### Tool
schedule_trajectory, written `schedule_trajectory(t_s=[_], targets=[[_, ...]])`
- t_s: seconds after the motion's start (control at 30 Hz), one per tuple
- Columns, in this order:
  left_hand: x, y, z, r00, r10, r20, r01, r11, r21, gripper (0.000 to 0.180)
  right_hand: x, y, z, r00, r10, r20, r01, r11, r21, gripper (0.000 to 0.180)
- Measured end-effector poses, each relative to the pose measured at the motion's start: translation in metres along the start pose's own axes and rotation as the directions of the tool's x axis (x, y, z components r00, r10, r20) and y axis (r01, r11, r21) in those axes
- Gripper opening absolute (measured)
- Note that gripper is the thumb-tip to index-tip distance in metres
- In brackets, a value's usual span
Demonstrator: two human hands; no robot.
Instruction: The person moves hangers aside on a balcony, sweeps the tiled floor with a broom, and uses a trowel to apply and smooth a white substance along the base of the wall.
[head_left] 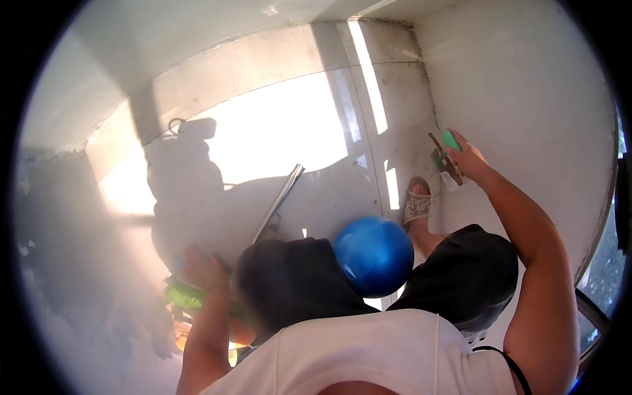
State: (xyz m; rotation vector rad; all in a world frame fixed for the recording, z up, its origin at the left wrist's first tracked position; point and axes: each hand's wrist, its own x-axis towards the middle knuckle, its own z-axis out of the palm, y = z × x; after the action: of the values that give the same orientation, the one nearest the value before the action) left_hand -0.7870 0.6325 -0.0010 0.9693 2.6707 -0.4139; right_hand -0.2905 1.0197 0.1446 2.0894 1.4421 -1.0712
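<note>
Head view: my right hand (pixel 469 158) grips a green-handled scraper (pixel 445 157) against the white wall (pixel 526 99). My left hand (pixel 203 271) is closed on a green brush (pixel 184 296), low by my knee, w/ a blue ball (pixel 374 255) btwn my legs.

We see a pale tiled floor (pixel 368 131) meeting white walls (pixel 526 85) at the far right corner, strong sunlight (pixel 276 131) falling across the tiles, and a window (pixel 602 276) at the near right
</note>
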Motion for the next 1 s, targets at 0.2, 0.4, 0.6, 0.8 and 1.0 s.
schedule_trajectory(t_s=[0.2,0.4,0.6,0.8,1.0], targets=[[0.001,-0.002,0.014,0.992,-0.007,-0.127,0.022,0.993,0.114,0.053,0.003,0.104,0.051,0.999,-0.005,-0.042,0.011,0.988,0.153,0.058],[-0.001,-0.008,0.025,0.963,0.105,-0.248,-0.103,0.995,0.021,0.051,0.079,0.129,0.074,0.902,-0.215,-0.375,0.296,0.939,0.173,0.058],[0.001,-0.017,0.021,0.993,0.035,-0.110,-0.040,0.998,-0.049,0.052,0.104,0.048,0.030,0.971,-0.013,-0.239,0.131,0.862,0.489,0.053],[0.008,-0.022,0.035,0.982,0.056,-0.182,-0.065,0.997,-0.042,0.053,0.112,0.168,0.068,0.761,-0.451,-0.466,0.529,0.847,0.045,0.055],[0.008,-0.038,0.048,0.977,0.091,-0.192,-0.087,0.996,0.027,0.052,0.152,0.024,0.021,0.834,-0.334,-0.439,0.433,0.889,0.146,0.055]])
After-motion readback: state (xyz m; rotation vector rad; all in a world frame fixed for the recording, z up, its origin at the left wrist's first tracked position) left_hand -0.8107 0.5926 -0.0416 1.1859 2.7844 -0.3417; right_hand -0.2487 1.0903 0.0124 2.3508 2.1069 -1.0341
